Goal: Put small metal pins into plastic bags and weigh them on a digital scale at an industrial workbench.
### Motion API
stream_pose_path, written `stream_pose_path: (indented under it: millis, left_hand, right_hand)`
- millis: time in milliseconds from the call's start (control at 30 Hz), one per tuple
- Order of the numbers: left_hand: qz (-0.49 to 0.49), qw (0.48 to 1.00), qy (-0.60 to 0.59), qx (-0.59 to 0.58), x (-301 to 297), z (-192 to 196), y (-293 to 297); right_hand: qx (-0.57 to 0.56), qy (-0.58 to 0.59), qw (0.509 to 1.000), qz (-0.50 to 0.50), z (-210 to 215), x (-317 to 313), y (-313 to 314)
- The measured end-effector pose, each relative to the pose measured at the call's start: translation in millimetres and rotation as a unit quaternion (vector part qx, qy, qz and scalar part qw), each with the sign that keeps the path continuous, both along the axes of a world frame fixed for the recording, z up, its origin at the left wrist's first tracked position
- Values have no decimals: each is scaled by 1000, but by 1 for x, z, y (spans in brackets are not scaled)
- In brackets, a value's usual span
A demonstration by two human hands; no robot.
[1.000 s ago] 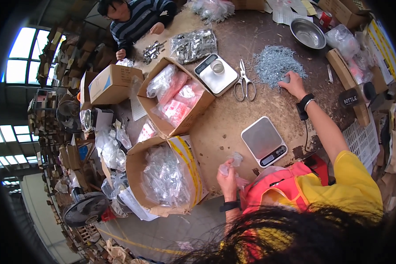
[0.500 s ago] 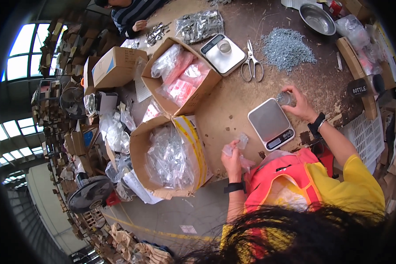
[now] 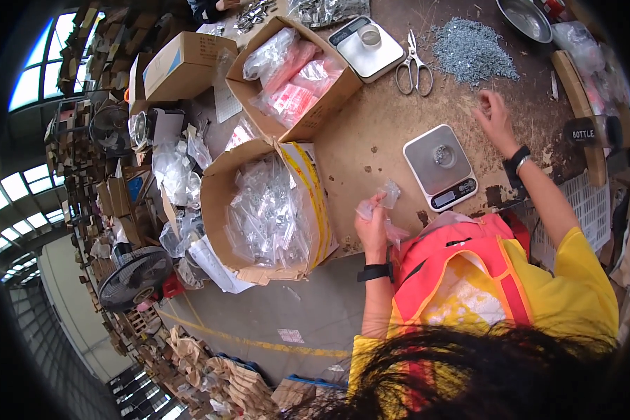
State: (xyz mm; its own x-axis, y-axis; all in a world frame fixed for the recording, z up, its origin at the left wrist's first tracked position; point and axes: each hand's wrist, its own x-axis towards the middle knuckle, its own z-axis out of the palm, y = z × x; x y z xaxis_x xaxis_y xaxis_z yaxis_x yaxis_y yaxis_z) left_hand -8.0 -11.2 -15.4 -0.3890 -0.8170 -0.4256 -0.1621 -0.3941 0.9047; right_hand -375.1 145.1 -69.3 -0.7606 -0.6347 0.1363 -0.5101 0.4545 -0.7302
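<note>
- The left hand (image 3: 371,222) is raised just off the near-left corner of the small digital scale (image 3: 439,166), its fingers pinched on a small clear plastic bag (image 3: 385,198) that stands up between them.
- The right hand (image 3: 495,117) hovers beyond the scale's far-right corner, between the scale and the pile of small grey metal parts (image 3: 473,50). Its fingers are loosely curled and apart; whether anything sits in them I cannot tell.
- A black band wraps each wrist.
- On the scale's silver platform lies a small heap of metal parts (image 3: 442,155), near the middle of the plate.
- The scale rests on a worn brown table (image 3: 371,133), with its display strip at the edge nearest the person.
- Left of the scale, at the table's edge, stands an open cardboard box (image 3: 259,210) filled with clear plastic bags.
- Beyond that box, further from the scale, a second open box (image 3: 290,73) holds pink and clear packets.
- Past the scale, toward the far side of the table, scissors (image 3: 414,64) lie beside a second scale (image 3: 368,47) with a small round cup on it.
- A metal bowl (image 3: 523,19) sits just beyond the grey pile.
- The person wears a yellow shirt and an orange vest (image 3: 462,269), close below the scale.
</note>
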Motion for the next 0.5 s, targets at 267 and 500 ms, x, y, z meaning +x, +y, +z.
stream_pose_path:
  millis: [267, 500]
  left_hand:
    - [-1, 999, 35, 1, 0, -2, -4]
    - [11, 999, 14, 28, 0, -2, -2]
  right_hand:
    - [51, 97, 993, -42, -42, -83, -26]
    - [88, 149, 985, -8, -36, -77, -34]
